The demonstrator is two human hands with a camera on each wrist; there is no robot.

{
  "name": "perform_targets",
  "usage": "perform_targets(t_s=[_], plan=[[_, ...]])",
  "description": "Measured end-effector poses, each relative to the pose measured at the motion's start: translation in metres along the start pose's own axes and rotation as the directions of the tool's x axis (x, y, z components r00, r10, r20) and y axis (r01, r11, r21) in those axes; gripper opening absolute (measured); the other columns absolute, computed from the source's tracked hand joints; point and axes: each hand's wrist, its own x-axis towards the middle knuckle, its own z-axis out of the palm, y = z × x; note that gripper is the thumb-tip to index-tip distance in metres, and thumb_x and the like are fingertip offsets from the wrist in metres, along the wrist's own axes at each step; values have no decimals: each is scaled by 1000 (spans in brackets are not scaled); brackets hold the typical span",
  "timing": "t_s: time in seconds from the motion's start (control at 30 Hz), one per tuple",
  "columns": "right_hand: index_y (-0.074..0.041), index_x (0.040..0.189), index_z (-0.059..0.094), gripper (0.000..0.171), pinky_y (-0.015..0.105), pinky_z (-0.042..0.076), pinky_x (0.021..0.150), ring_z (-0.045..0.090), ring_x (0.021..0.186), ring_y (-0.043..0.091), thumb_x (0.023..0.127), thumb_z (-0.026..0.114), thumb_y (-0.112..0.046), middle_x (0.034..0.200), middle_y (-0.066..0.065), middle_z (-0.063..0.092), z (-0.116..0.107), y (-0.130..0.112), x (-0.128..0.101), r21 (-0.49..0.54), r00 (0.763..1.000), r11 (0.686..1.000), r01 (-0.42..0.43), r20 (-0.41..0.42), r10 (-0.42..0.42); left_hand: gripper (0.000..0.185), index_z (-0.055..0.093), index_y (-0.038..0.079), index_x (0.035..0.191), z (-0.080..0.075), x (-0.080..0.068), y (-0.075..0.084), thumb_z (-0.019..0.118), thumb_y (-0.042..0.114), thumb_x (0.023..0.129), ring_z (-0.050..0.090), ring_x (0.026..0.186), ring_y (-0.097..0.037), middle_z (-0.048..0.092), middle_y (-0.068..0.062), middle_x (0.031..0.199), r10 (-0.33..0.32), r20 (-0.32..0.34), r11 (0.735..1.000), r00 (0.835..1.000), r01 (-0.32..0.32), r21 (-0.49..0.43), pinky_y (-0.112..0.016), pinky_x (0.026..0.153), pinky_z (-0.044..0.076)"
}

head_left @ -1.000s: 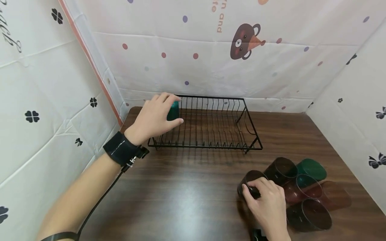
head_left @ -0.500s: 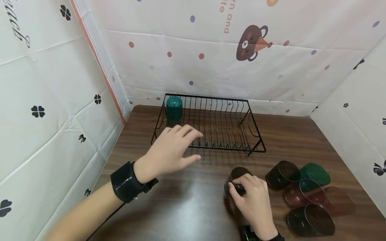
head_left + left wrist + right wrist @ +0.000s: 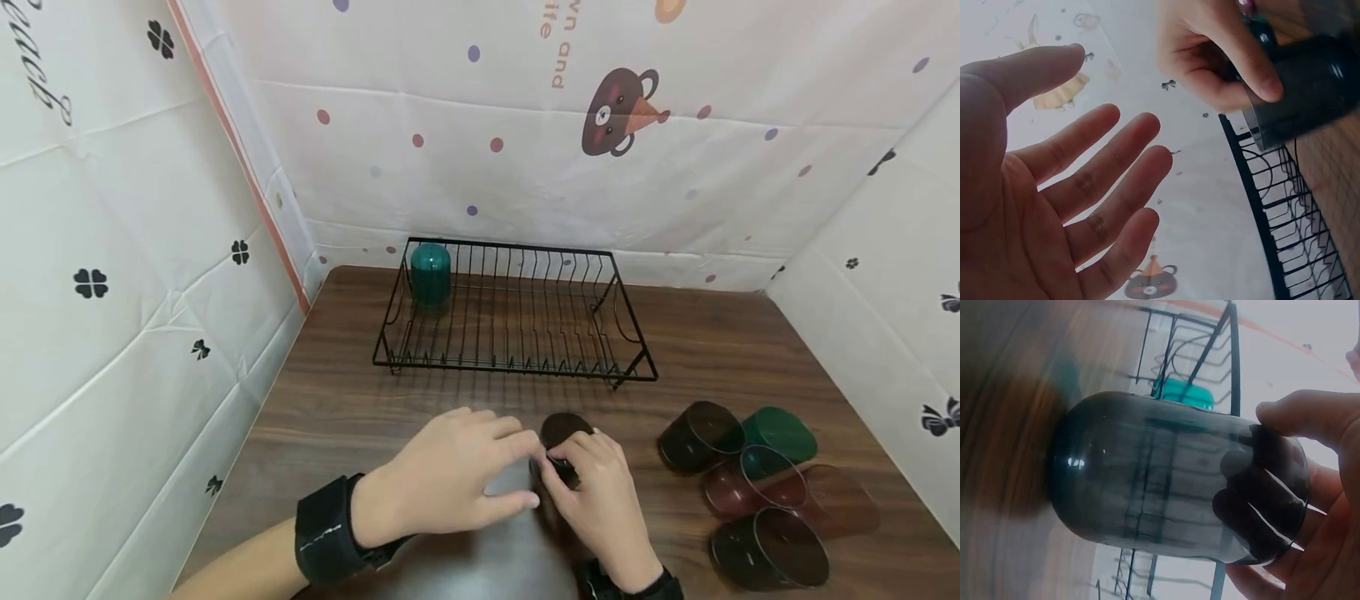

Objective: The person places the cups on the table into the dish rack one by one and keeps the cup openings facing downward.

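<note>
Head view, nearest first. Right hand (image 3: 600,492) at 6 o'clock on the wooden table (image 3: 360,417), fingers curled round a dark smoky tumbler (image 3: 558,437); the right-wrist view shows the thumb outside the wall and several fingertips inside the mouth, pinching the rim. The tumbler sits near the table's front centre, its closed end toward the rack.

Left hand (image 3: 450,483) just at 9 o'clock of the tumbler, palm down. Its fingers are straight and slightly spread (clear in the left-wrist view), tips at or almost at the tumbler's side; actual contact cannot be told. It holds nothing. Black wrist strap (image 3: 326,542) on the left forearm.

At 3 o'clock, well apart from the hands: a cluster of tumblers lying on their sides, namely a dark brown tumbler (image 3: 697,437), a green tumbler (image 3: 783,433), a red tumbler (image 3: 795,492) and another dark tumbler (image 3: 768,550) nearest the front edge.

At 12 o'clock, farther back: black wire dish rack (image 3: 517,367), with a teal cup (image 3: 431,273) standing upside down in its far left corner.

Behind: patterned white sheet (image 3: 525,150) with a bear print.
</note>
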Motion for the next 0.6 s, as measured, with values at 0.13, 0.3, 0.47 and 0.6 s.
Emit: perform_targets(t_s=[0.13,0.3,0.47,0.6], plan=[[-21,77,65,19,62,48,99,58,78,8,81,83,-14,77,-10,62,7,-4,3,10,999,999,45,17,-46,31,67,25,116,3,1,0,66,50,96,63,84,-3,68,13,103,-12,3,998,1000,12,-70,-24,78,55],[-19,80,64,21,61,49,100,54,77,7,82,84,-17,74,-11,56,15,-9,6,0,993,994,112,31,-111,26,68,26,111,13,0,-9,69,46,95,62,83,-1,70,13,100,-90,10,983,996,91,-157,-19,72,52],[-17,84,71,17,59,47,105,63,88,14,81,87,-23,83,-10,65,19,-14,10,-10,991,995,102,84,-100,27,69,27,113,25,-8,-25,68,47,96,64,89,1,71,13,103,-194,28,937,981,194,-291,-21,75,54],[-19,84,73,15,57,47,106,65,91,16,83,85,-26,86,-11,67,20,-17,13,-26,988,994,108,116,-105,29,66,29,118,34,-21,-37,70,46,95,62,93,-2,67,15,109,-294,17,869,956,274,-411,-25,81,55]])
